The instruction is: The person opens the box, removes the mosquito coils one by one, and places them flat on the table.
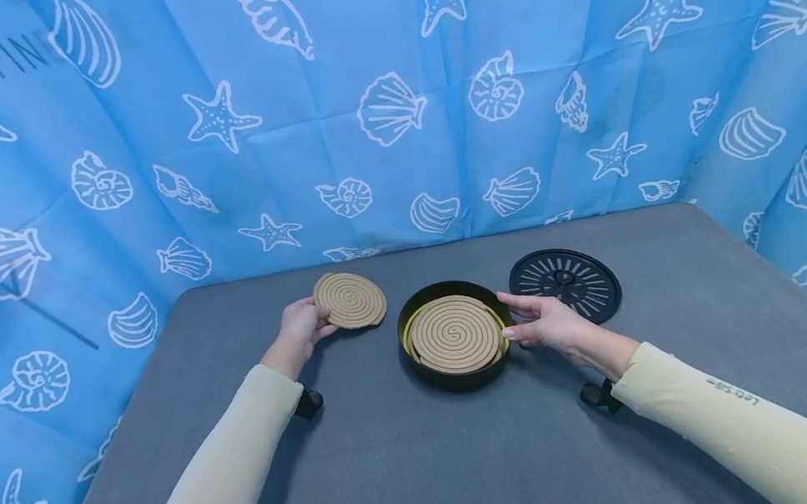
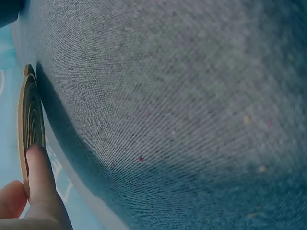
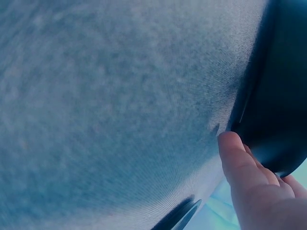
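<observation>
The left hand (image 1: 298, 332) pinches a tan spiral coil (image 1: 350, 299) at its edge, its grip closed down to the coil's thickness, with the thumb on the upper face. The coil is held to the left of a round black tin (image 1: 457, 381), apart from it and just over the grey desk (image 1: 415, 469); whether its far edge touches the cloth I cannot tell. The right hand (image 1: 552, 324) is at the tin's right side, its grip spread wide, thumb and fingers apart and fairly straight, the tips against the rim and outer wall. The tin sits flat on the desk, and inside it lies a second coil (image 1: 455, 334), face up, with a strip of yellow (image 1: 506, 346) showing round its edge. Behind the right hand, a slotted black lid (image 1: 567, 289) with a small knob lies flat on the desk, just beside the tin. Both arms wear pale sleeves (image 1: 226, 467), the right one with small lettering. Behind the desk hangs a blue curtain (image 1: 330, 147) printed with white shells and starfish
</observation>
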Demonstrator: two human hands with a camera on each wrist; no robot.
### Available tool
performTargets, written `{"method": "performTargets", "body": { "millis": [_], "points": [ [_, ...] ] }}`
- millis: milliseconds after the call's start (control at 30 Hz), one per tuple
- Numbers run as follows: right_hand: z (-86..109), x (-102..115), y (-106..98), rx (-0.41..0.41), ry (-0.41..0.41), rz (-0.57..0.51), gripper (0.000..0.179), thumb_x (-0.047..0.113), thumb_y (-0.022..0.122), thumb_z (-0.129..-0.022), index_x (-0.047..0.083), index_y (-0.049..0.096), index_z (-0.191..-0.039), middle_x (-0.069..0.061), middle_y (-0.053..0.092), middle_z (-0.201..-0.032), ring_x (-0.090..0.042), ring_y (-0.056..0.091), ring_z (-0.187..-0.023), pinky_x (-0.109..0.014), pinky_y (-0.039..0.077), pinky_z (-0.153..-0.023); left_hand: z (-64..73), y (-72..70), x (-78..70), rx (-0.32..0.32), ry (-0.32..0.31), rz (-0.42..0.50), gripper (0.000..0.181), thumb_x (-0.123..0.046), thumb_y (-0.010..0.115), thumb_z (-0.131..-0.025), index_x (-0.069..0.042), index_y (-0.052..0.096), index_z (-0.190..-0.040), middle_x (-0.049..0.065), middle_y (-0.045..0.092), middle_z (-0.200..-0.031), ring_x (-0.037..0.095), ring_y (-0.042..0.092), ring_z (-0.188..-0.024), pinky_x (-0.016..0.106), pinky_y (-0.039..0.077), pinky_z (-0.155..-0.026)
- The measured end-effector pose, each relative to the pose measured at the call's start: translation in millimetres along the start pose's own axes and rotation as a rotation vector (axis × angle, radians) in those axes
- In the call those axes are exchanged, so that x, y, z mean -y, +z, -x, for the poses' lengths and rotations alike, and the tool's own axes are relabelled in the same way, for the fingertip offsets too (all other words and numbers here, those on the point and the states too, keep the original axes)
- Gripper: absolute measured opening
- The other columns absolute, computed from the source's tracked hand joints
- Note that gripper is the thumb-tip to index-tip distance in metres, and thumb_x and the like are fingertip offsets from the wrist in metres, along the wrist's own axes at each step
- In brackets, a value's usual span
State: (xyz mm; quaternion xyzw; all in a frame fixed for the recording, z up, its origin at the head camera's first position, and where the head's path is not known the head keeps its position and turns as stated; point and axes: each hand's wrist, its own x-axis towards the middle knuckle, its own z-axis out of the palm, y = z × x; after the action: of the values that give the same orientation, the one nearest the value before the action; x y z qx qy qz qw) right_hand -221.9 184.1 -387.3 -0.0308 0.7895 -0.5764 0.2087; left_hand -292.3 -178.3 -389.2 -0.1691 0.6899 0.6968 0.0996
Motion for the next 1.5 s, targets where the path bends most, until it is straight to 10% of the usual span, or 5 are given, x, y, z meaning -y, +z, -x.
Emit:
{"method": "performTargets", "body": {
  "millis": [767,1500],
  "points": [
    [-1.2,2,0,0.006,-0.001,-0.003,0.068,0.01,0.061,-0.096,0.005,0.025,-0.154,-0.023,0.019,-0.157,-0.04,0.027,-0.14,-0.047,0.044,-0.102,4.1,-23.3,3.6,0.119,-0.03,0.008,0.056,-0.002,0.028,-0.104,0.0,0.003,-0.154,0.022,0.007,-0.16,0.033,0.017,-0.145,0.042,0.03,-0.113],
    [0.4,0,0,0.005,0.009,0.007,0.068,0.012,0.06,-0.097,0.007,0.024,-0.154,-0.023,0.019,-0.157,-0.041,0.028,-0.14,-0.047,0.045,-0.101,42.4,-35.3,-2.3,0.143,0.036,-0.033,0.057,-0.01,0.034,-0.106,0.001,0.008,-0.155,0.022,0.018,-0.158,0.034,0.031,-0.14,0.044,0.03,-0.113]
  ]
}}
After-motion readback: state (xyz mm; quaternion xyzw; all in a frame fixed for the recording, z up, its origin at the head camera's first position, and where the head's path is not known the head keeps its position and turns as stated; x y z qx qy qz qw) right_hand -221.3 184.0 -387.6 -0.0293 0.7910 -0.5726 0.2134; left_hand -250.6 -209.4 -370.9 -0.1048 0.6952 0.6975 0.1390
